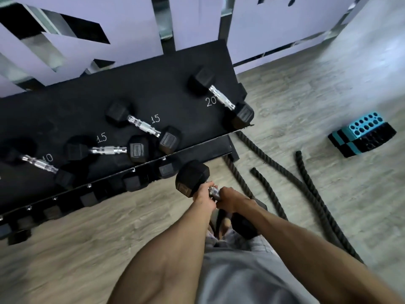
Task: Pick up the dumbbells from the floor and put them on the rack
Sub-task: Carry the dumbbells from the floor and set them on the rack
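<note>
Left hand point(205, 195) and right hand point(230, 198) clamp dumbbell point(192, 177) handle, just off rack point(135, 88) front lip; open slot beside "20" dumbbell point(221, 97).

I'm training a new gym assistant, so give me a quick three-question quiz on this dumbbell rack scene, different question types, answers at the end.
1. True or false: the held dumbbell is carried with one hand only.
2. Multiple choice: which number is chalked beside the rightmost dumbbell on the rack's top shelf? A) 10 B) 15 C) 20
3. Short answer: what lies on the floor right of the rack?

Key:
1. False: the left hand and right hand both grip its handle.
2. C
3. Battle ropes, and further right a blue and black block.
</note>
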